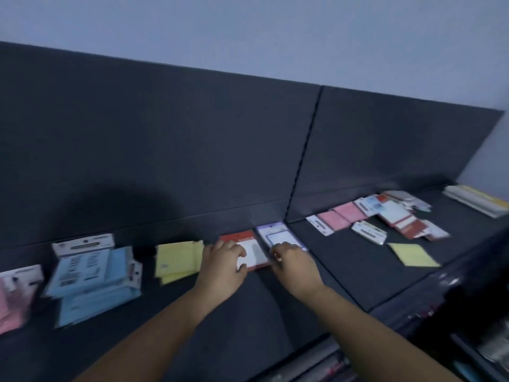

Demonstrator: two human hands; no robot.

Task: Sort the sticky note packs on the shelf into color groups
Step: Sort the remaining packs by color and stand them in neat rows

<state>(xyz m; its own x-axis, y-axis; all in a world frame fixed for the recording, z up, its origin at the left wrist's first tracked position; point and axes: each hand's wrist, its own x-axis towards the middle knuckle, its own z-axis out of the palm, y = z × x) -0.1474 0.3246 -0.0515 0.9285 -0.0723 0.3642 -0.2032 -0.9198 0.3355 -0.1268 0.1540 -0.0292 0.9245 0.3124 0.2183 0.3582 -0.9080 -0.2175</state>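
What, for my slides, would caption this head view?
Left hand grips a red pack, right hand touches a purple pack, near a yellow pile and blue pile.

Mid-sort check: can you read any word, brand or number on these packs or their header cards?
No text is readable; the picture is blurred.
Blue packs: dark print lines, blurred.
White header card: dark bar, illegible.
The red pack, purple pack: label print blurred.
Packs at right: too small.
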